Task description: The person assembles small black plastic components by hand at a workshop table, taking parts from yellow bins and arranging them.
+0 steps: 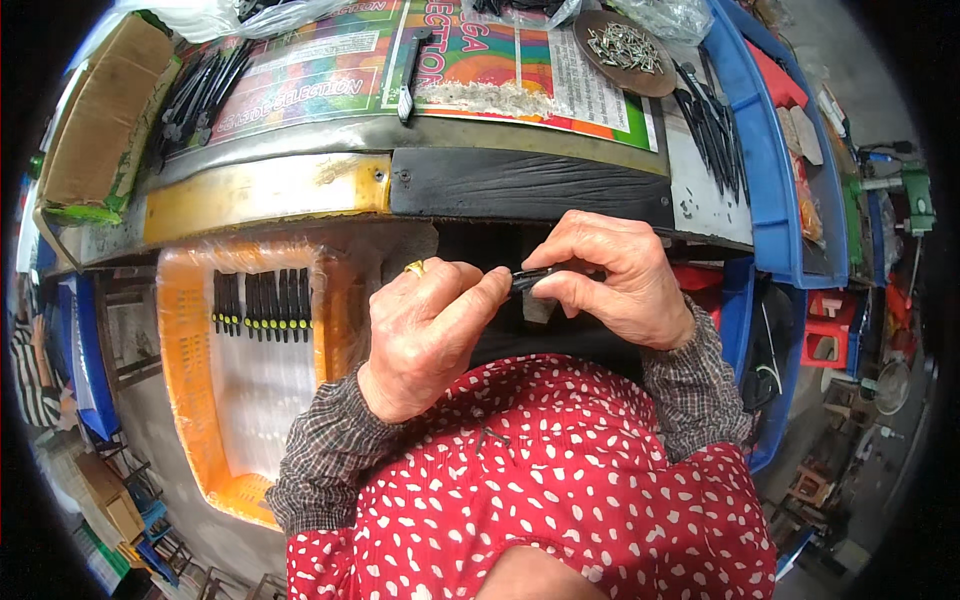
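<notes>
Holding one small black part [532,279] between both hands above your lap, you have your left hand [432,335] pinched narrow on its near end and your right hand [615,285] curled closed over the far end. Done, by the look of it: a row of black pieces with yellow tips [262,303] lying in the orange crate [185,370] at your left. Left: loose black pieces [712,125] and a dish of metal bits [622,48] on the tabletop [530,185].
</notes>
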Demonstrator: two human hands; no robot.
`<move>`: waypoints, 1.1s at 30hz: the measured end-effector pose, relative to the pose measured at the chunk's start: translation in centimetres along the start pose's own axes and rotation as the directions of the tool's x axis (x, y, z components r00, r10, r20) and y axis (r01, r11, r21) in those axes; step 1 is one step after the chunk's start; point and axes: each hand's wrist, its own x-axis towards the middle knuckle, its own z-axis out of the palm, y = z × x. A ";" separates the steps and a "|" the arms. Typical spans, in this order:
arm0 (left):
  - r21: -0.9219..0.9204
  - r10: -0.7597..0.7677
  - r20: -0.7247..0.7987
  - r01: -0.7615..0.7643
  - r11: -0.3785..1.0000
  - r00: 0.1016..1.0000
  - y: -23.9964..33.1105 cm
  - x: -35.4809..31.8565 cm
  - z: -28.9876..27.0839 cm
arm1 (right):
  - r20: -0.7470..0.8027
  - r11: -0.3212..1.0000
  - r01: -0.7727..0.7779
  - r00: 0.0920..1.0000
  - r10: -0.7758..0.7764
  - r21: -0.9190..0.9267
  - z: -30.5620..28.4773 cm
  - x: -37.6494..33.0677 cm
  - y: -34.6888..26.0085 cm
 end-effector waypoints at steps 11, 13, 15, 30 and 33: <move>-0.108 -0.092 -0.007 0.091 0.990 0.996 -0.3 -0.2 0.7 | 0.071 0.960 0.232 0.972 -0.223 -0.158 -0.2 0.4 1.2; -0.130 -0.091 0.003 0.091 0.987 0.996 -0.4 -0.2 0.7 | 0.074 0.957 0.231 0.972 -0.221 -0.173 -0.3 0.4 1.0; -0.143 -0.101 0.011 0.101 0.985 0.995 -0.6 -0.1 0.8 | 0.079 0.955 0.234 0.972 -0.223 -0.185 -0.4 0.5 1.1; -0.245 -0.137 -0.038 0.124 0.962 0.990 -1.0 -0.5 2.0 | -0.034 0.898 0.329 0.935 -0.353 -0.291 0.6 -0.1 2.3; -0.238 -0.136 -0.012 0.130 0.963 0.991 -0.9 -0.4 1.7 | -0.063 0.932 0.242 0.961 -0.268 -0.269 0.7 -0.4 2.3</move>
